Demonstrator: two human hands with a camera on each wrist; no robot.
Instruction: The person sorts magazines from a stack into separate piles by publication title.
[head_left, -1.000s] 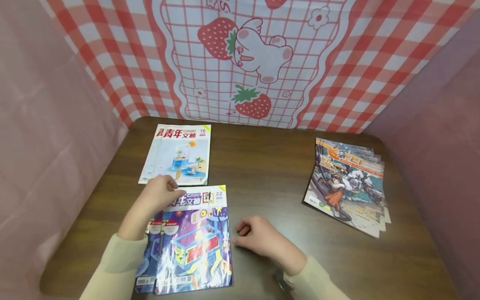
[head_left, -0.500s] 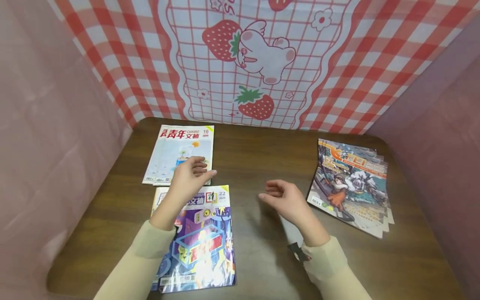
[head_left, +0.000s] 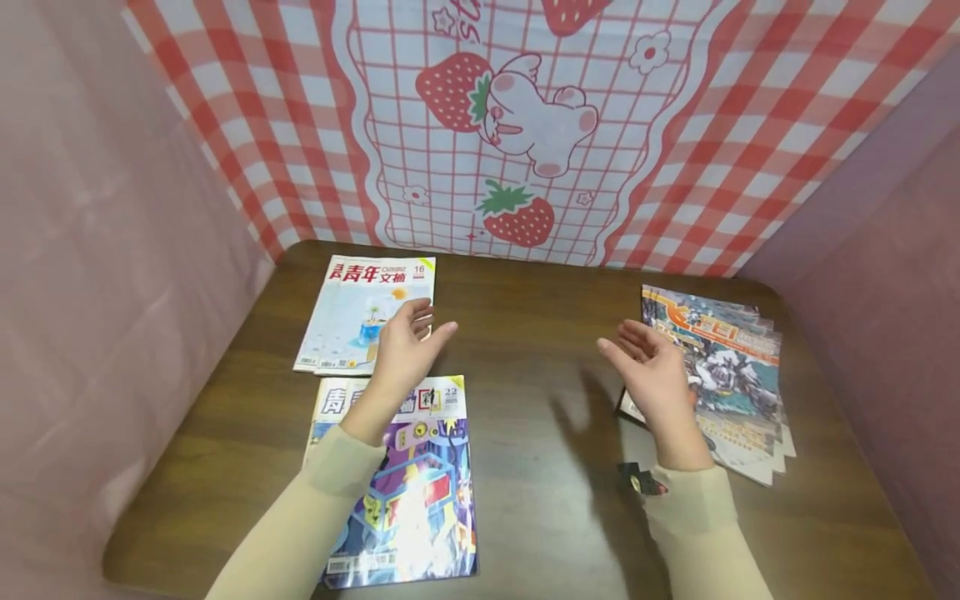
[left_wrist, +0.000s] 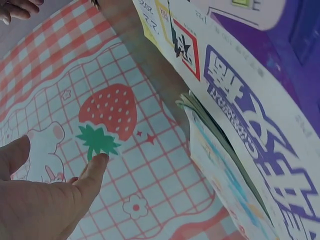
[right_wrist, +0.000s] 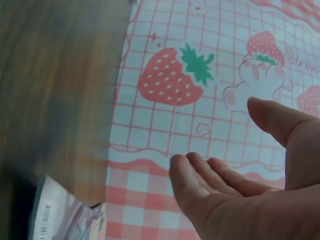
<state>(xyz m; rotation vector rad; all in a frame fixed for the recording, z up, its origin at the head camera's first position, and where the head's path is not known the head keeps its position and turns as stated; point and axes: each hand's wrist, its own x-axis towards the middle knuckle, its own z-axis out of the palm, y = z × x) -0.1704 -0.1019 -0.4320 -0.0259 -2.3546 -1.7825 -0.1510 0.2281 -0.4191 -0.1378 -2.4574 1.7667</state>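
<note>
My left hand (head_left: 408, 346) is held in the air over the two magazine stacks on the left, fingers loosely extended and holding nothing. Behind it lies a magazine with a blue summer cover (head_left: 352, 321), partly hidden by the hand. Below my forearm is a glossy purple magazine (head_left: 427, 500), with another one showing at its left edge. My right hand (head_left: 652, 371) hovers with relaxed, spread fingers, also holding nothing, and overlaps the fanned comic magazines (head_left: 738, 383) on the right. In the right wrist view, a corner of a magazine (right_wrist: 55, 215) shows below that hand.
The brown wooden table (head_left: 525, 467) carries all the magazines. A red-and-white checked cloth (head_left: 517, 167) with strawberries hangs behind it. Pinkish fabric (head_left: 97, 250) closes off the left side, and a mauve panel (head_left: 877, 308) stands on the right.
My left hand has left the purple magazine's top edge and risen up and to the right. My right hand has moved from beside that magazine rightward to the comic stack, its fingers opening out.
</note>
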